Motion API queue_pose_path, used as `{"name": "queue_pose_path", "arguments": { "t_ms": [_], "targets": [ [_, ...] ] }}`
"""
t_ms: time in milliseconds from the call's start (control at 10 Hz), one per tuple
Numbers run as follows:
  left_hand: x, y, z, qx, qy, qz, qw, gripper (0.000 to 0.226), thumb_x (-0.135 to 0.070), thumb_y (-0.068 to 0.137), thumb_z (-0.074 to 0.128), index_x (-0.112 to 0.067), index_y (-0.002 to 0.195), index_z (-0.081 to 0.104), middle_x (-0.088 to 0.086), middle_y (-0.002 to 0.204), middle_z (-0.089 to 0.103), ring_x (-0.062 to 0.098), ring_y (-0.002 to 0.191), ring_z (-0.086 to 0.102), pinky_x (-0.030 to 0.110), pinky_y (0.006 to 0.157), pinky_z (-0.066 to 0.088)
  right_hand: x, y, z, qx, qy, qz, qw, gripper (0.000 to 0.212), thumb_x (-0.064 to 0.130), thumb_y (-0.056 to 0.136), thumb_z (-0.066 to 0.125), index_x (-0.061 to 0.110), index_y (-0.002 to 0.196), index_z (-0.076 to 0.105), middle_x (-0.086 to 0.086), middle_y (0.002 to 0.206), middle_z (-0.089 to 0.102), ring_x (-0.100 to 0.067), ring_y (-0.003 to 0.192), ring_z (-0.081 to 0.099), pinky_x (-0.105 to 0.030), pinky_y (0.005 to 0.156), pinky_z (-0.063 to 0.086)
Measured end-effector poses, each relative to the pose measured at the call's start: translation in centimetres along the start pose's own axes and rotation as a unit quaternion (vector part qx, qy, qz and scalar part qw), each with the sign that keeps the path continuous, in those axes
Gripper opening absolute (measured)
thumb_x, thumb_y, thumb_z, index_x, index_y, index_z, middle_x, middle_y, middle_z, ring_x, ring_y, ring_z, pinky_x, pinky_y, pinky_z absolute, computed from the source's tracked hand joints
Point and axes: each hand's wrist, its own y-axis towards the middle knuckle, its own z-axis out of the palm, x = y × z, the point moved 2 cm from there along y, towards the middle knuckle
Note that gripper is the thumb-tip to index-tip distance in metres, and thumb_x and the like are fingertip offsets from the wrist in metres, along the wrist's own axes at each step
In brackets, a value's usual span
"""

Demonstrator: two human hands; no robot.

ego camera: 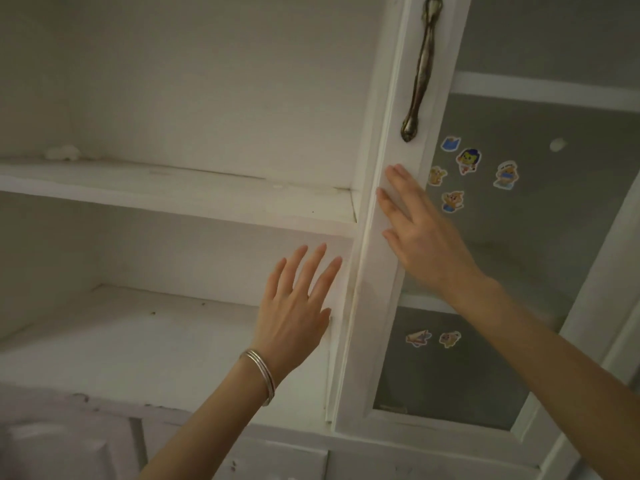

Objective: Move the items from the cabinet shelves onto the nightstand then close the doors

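A white cabinet stands in front of me with two bare shelves, the upper shelf [180, 199] and the lower shelf [138, 341]. A small white lump [62, 152] lies at the back left of the upper shelf. The right glass door [398, 237] has a dark metal handle [420, 74] and cartoon stickers [469, 161] on its pane. My right hand [419, 233] lies flat with spread fingers on the door's white frame below the handle. My left hand [298, 306], with silver bangles on the wrist, is held open with its fingers by the frame's inner edge.
Below the shelves are white panelled lower doors [69, 445] with chipped paint. More shelves show dimly behind the glass of the right door. The nightstand is not in view.
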Motion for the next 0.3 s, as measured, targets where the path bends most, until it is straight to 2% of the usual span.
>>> {"name": "queue_pose_path", "arguments": {
  "t_ms": [200,300],
  "targets": [
    [4.0,-2.7,-3.0,0.036,0.028,-0.024,0.999,0.073,-0.033,0.078,0.067,-0.016,0.141,0.035,0.013,0.146,0.036,0.035,0.135,0.031,0.055,0.107,0.030,3.2,-1.1,-0.2,0.027,-0.005,-0.021,0.999,0.049,0.013,0.089,0.053,-0.006,0.133,0.041,-0.024,0.141,0.038,-0.035,0.136,0.029,-0.049,0.112,0.023],
    [5.2,-3.9,-4.0,0.038,0.021,-0.010,0.999,0.066,-0.030,0.076,0.069,-0.016,0.136,0.045,0.012,0.138,0.047,0.036,0.130,0.039,0.055,0.104,0.034,5.1,-1.9,-0.5,0.034,-0.002,-0.011,0.999,0.051,0.024,0.088,0.038,0.001,0.133,0.044,-0.018,0.134,0.050,-0.031,0.131,0.039,-0.054,0.109,0.025]
  ]
}}
